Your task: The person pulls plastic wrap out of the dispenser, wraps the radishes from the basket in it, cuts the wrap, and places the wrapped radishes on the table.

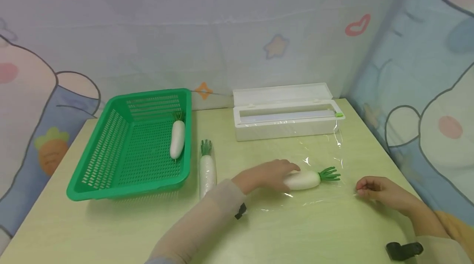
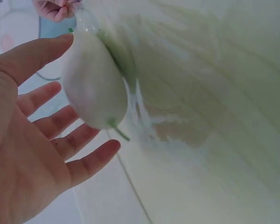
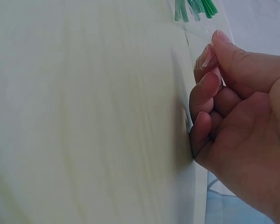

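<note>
A white radish (image 1: 303,181) with green stalks lies on a clear sheet of cling film (image 1: 314,202) on the table. My left hand (image 1: 272,174) holds its root end, thumb on one side and fingers spread on the other; the left wrist view shows the thin root tip of the radish (image 2: 95,79) by the fingers. To the right of the stalks, my right hand (image 1: 385,192) pinches the film's edge between thumb and forefinger; the crumpled film (image 3: 208,58) shows at the fingertips in the right wrist view, other fingers curled in.
Behind the film stands a white cling film dispenser (image 1: 289,131), lid up, with a green slider (image 1: 338,114) at its right end. A film-wrapped radish (image 1: 207,173) lies left of my left forearm. Farther left, a green basket (image 1: 129,192) contains another radish (image 1: 177,139).
</note>
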{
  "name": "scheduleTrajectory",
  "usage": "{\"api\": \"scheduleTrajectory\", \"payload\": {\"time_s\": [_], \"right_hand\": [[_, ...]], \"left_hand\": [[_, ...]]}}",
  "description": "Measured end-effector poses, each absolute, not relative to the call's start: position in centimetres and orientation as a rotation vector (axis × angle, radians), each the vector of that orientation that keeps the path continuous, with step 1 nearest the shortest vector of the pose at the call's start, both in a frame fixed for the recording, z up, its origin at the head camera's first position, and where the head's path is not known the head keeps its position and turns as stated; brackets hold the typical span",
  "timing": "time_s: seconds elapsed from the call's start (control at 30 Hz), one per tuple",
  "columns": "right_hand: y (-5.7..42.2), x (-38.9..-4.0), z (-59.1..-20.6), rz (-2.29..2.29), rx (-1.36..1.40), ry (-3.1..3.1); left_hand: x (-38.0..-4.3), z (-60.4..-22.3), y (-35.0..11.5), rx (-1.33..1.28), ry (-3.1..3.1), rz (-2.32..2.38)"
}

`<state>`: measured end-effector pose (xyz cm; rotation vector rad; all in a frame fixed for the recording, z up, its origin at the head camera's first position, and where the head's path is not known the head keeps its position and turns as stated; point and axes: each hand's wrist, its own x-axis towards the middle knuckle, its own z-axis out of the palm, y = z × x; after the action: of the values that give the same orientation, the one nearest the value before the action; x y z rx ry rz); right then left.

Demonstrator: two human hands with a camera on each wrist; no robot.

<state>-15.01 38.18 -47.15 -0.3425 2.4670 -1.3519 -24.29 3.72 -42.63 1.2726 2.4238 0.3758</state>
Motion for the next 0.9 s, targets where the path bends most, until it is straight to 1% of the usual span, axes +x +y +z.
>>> {"api": "scheduleTrajectory", "payload": {"time_s": [0.17,0.3,0.6,0.77,0.9], "right_hand": [[38.4,-14.9,-47.1,-1.364,-0.380,2.459],[38.4,-14.8,-47.0,-1.376,-0.391,2.449],[38.7,-14.5,-47.0,-1.389,-0.376,2.443],[38.5,-14.6,-47.1,-1.400,-0.412,2.438],[38.3,-14.8,-47.2,-1.405,-0.432,2.438]], "left_hand": [[-22.9,-40.8,1.6,1.279,2.565,0.415],[-21.4,-40.2,-0.5,1.297,2.631,0.486],[-19.0,-41.4,-2.8,1.219,2.529,0.376],[-18.5,-41.9,-3.6,1.186,2.495,0.284],[-18.4,-42.3,-4.0,1.210,2.486,0.292]]}}
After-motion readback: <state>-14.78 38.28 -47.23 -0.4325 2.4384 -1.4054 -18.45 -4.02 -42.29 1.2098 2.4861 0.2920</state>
